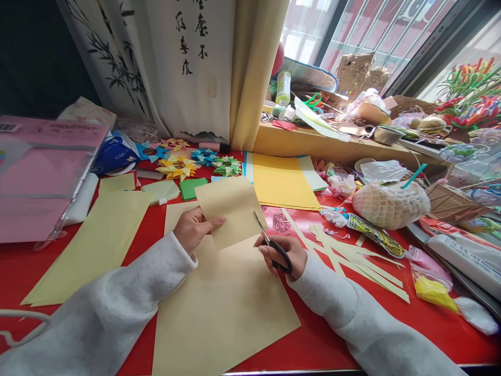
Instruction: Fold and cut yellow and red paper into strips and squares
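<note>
My left hand (198, 230) pinches a cream paper piece (230, 206) by its left side, thumb on top, holding it raised above the table. In my right hand (287, 253) is a pair of scissors (279, 250) with black handles, its blades pointing up and left at the right edge of that piece. Whether the blades are parted is hard to see. Beneath both hands lies a large cream sheet (230, 308). Thin cut paper strips (360, 256) are scattered to the right of my right hand.
Long cream sheets (94, 240) lie on the left of the red table (270, 350). Folded paper stars (178, 167), green squares (193, 188) and yellow sheets (285, 180) sit behind. At right are a netted coconut (391, 203) with a straw and small bags (434, 292).
</note>
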Motion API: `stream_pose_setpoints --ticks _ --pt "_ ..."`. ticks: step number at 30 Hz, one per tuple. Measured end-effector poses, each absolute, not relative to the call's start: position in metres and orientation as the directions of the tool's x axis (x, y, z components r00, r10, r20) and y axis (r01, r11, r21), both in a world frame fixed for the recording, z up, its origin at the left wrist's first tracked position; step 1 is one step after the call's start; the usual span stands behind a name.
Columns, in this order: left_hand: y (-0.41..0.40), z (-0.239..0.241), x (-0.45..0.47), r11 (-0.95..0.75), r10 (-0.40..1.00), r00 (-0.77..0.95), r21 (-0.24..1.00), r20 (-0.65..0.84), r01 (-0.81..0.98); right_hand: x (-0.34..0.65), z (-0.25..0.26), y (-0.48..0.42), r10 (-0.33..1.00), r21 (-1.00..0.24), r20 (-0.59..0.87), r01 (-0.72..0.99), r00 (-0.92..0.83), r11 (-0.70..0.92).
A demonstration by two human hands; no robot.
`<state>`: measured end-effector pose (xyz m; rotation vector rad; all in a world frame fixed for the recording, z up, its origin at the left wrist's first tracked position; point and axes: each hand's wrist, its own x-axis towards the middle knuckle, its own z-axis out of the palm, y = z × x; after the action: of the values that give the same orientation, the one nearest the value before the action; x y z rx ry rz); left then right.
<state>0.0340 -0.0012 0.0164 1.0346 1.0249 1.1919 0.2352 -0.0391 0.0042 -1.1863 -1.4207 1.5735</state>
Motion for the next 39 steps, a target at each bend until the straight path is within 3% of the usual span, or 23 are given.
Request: stream_pose_setpoints --ticks 11,17,19,24,27,30,35,39 --pt "-0.004 0.017 0.034 0.147 0.986 0.112 0.970 -0.127 -0.193 0.236 0.009 -0.038 0.909 -0.992 -0.123 0.072 -0.398 -0.103" --pt "-0.002 0.018 0.032 0.137 0.990 0.061 0.966 -0.127 -0.218 0.241 0.011 -0.032 0.827 -0.988 -0.088 0.155 -0.555 -0.001" --pt "-0.002 0.019 0.031 0.139 0.990 0.054 0.963 -0.130 -0.230 0.245 0.012 -0.028 0.871 -0.993 -0.066 0.120 -0.486 -0.008" --pt "-0.005 0.022 0.032 0.183 0.979 0.133 0.961 -0.158 -0.209 0.257 0.010 -0.016 0.993 -0.996 0.018 -0.089 -0.117 0.007" --pt "-0.009 0.020 0.036 0.288 0.910 0.350 0.946 -0.223 -0.147 0.257 0.010 -0.015 0.994 -0.988 0.023 -0.153 -0.107 0.007" --pt "-0.014 0.019 0.040 0.361 0.800 0.538 0.929 -0.265 -0.079 0.251 0.013 -0.018 0.994 -0.984 -0.064 -0.161 -0.093 -0.078" --pt "-0.018 0.018 0.043 0.419 0.685 0.652 0.908 -0.325 0.012 0.247 0.012 -0.016 0.986 -0.963 -0.161 -0.211 -0.038 -0.166" --pt "-0.020 0.017 0.044 0.459 0.627 0.686 0.887 -0.368 0.056 0.252 0.003 -0.011 0.995 -0.980 -0.082 -0.187 0.062 -0.069"
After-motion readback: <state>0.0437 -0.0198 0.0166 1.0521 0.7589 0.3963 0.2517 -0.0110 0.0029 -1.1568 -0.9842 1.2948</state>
